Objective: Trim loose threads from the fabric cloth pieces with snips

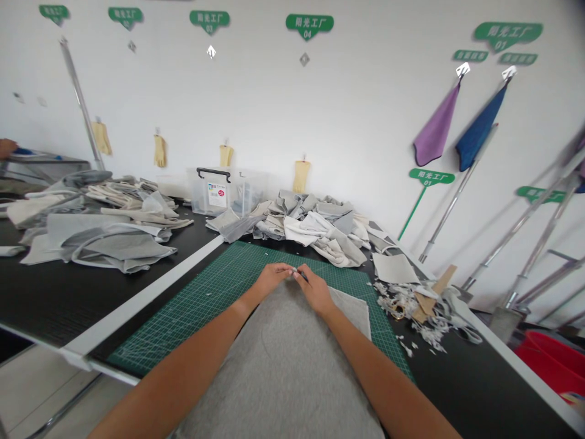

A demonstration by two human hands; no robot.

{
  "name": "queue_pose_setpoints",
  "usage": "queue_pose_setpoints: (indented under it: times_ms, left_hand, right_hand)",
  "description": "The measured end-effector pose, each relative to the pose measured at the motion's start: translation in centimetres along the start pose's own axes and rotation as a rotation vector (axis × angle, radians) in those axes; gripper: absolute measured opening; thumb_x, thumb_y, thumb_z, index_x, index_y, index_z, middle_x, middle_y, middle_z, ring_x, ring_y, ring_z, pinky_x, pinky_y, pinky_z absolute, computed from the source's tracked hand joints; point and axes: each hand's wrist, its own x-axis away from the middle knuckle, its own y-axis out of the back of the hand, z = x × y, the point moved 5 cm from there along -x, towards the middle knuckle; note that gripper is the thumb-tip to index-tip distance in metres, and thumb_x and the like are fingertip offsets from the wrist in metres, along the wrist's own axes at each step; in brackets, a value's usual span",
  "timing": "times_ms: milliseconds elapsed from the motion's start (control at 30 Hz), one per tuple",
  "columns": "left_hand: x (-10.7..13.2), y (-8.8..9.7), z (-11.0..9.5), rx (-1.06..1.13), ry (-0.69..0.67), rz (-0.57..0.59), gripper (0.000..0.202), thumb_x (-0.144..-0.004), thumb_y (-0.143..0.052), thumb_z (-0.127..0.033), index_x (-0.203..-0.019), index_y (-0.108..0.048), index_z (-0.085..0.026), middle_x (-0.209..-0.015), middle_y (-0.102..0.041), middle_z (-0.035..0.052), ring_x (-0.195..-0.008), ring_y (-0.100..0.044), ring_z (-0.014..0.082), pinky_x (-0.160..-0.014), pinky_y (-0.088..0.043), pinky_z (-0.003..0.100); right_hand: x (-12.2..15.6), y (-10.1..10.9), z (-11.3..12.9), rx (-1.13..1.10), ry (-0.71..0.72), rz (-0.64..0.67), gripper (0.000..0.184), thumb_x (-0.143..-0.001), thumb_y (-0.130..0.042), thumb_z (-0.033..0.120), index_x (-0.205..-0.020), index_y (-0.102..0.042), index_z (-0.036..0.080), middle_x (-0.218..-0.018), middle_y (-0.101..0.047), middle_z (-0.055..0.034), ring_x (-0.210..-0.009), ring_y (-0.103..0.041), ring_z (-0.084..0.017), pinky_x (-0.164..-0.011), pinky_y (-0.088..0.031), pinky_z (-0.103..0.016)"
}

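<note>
A grey fabric piece (283, 360) lies on the green cutting mat (214, 286) in front of me. Both hands rest at its far edge, close together. My left hand (270, 277) has its fingers curled, pinching the edge of the fabric. My right hand (314, 288) is closed too, with a small dark thing at its fingertips that I cannot make out. A second, lighter fabric layer (354, 308) shows under the grey piece at the right.
A heap of grey and cream fabric pieces (315, 228) lies beyond the mat, another pile (100, 231) at the left. A clear plastic box (214, 190) stands at the wall. Fabric scraps, scissors (398, 310) and a cardboard strip (434, 292) lie at the right. A red bin (553, 363) stands on the floor.
</note>
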Motion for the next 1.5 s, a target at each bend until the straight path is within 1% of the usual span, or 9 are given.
queue_pose_setpoints:
  times_ms: [133, 367, 633, 900, 1100, 1333, 1500]
  left_hand:
    - [-0.13, -0.03, 0.27, 0.006, -0.001, -0.001, 0.035, -0.08, -0.07, -0.042, -0.099, -0.078, -0.013, -0.101, -0.077, 0.0117, -0.096, -0.069, 0.0234, -0.092, -0.05, 0.033]
    - [-0.54, 0.21, 0.94, -0.112, -0.031, -0.024, 0.034, -0.085, -0.064, -0.043, -0.098, -0.077, -0.014, -0.099, -0.077, 0.0099, -0.094, -0.07, 0.0223, -0.088, -0.05, 0.03]
    - [-0.45, 0.19, 0.76, -0.125, -0.033, -0.024, 0.033, -0.084, -0.064, -0.041, -0.097, -0.077, -0.013, -0.1, -0.077, 0.0102, -0.095, -0.07, 0.0224, -0.088, -0.05, 0.03]
    - [-0.48, 0.2, 0.93, -0.11, -0.007, -0.029, 0.035, -0.083, -0.066, -0.043, -0.098, -0.077, -0.013, -0.101, -0.077, 0.0109, -0.095, -0.07, 0.0234, -0.088, -0.051, 0.031]
    - [-0.24, 0.21, 0.5, -0.148, -0.013, -0.026, 0.034, -0.084, -0.064, -0.043, -0.097, -0.078, -0.015, -0.099, -0.078, 0.0092, -0.095, -0.07, 0.023, -0.086, -0.05, 0.03]
    - [-0.36, 0.33, 0.52, -0.176, -0.021, -0.027, 0.035, -0.084, -0.064, -0.044, -0.097, -0.079, -0.015, -0.098, -0.078, 0.0088, -0.094, -0.07, 0.0236, -0.085, -0.051, 0.031]
    - [-0.33, 0.34, 0.46, -0.182, -0.011, -0.025, 0.035, -0.084, -0.063, -0.044, -0.097, -0.079, -0.015, -0.097, -0.078, 0.0086, -0.093, -0.069, 0.0236, -0.084, -0.051, 0.031]
  right_hand:
    - [-0.02, -0.06, -0.08, 0.0, -0.002, 0.004, 0.032, -0.102, -0.037, 0.054, -0.105, -0.056, 0.029, -0.088, -0.067, 0.0015, -0.08, -0.065, -0.019, -0.069, -0.037, -0.025]
    - [-0.15, -0.2, -0.3, -0.007, 0.007, -0.001, 0.03, -0.102, -0.037, 0.053, -0.106, -0.056, 0.03, -0.088, -0.067, 0.0016, -0.08, -0.065, -0.019, -0.069, -0.037, -0.025]
    - [-0.12, -0.23, -0.38, -0.008, 0.021, -0.009, 0.03, -0.102, -0.037, 0.052, -0.104, -0.056, 0.029, -0.088, -0.067, 0.0014, -0.08, -0.064, -0.019, -0.07, -0.038, -0.025]
    - [-0.17, -0.23, -0.55, -0.018, 0.012, -0.011, 0.029, -0.102, -0.038, 0.052, -0.103, -0.057, 0.03, -0.087, -0.066, 0.0022, -0.079, -0.064, -0.018, -0.071, -0.038, -0.025]
    - [-0.23, -0.29, -0.57, -0.023, 0.019, -0.011, 0.029, -0.102, -0.038, 0.051, -0.099, -0.055, 0.028, -0.083, -0.064, 0.0027, -0.075, -0.062, -0.017, -0.069, -0.038, -0.024]
    - [-0.15, -0.13, -0.32, -0.033, 0.014, -0.005, 0.029, -0.102, -0.037, 0.051, -0.101, -0.055, 0.029, -0.085, -0.065, 0.0021, -0.077, -0.062, -0.018, -0.071, -0.039, -0.025]
    - [-0.15, -0.08, -0.25, -0.039, -0.001, -0.001, 0.03, -0.101, -0.037, 0.052, -0.097, -0.055, 0.028, -0.083, -0.064, 0.0025, -0.075, -0.061, -0.018, -0.07, -0.039, -0.025]
